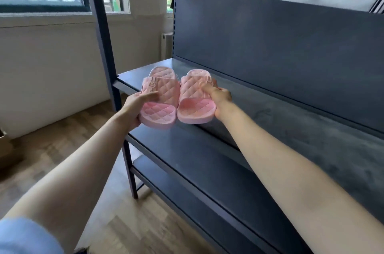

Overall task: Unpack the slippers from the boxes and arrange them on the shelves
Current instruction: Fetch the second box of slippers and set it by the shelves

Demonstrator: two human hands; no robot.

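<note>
Two pink quilted slippers sit side by side at the left end of the dark shelf (291, 116), toes pointing to the back panel. My left hand (135, 108) holds the left slipper (161, 98) at its outer edge, thumb lying over the strap. My right hand (220, 98) grips the right slipper (193, 96) at its outer side, fingers curled over the strap's edge. The heels of both slippers stick out past the shelf's front edge. I cannot tell if the soles rest fully on the shelf.
The dark metal rack has a lower shelf (187, 154) and a bottom shelf (187, 208) beneath, a back panel (270, 46) and a left upright post (101, 35). A cardboard box corner (6, 145) shows at the far left on the wooden floor.
</note>
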